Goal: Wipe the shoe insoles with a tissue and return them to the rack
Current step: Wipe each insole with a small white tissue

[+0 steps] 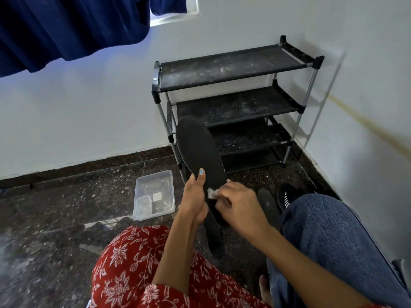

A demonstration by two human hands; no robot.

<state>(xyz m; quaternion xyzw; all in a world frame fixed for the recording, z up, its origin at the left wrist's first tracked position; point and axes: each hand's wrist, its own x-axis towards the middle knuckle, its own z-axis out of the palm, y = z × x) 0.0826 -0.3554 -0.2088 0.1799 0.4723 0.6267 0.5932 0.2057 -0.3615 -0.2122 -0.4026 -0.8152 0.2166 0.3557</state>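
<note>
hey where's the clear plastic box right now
In the head view, the clear plastic box sits on the floor, left of both hands, near the shoe rack's front-left leg.

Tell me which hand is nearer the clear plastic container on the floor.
Left. The left hand grips the black insole just right of the clear plastic container; the right hand, with the tissue, is farther right.

home room corner, dusty shoe rack [231, 70], white walls [77, 121], speckled stone floor [66, 201], blue curtain [66, 25]
</note>
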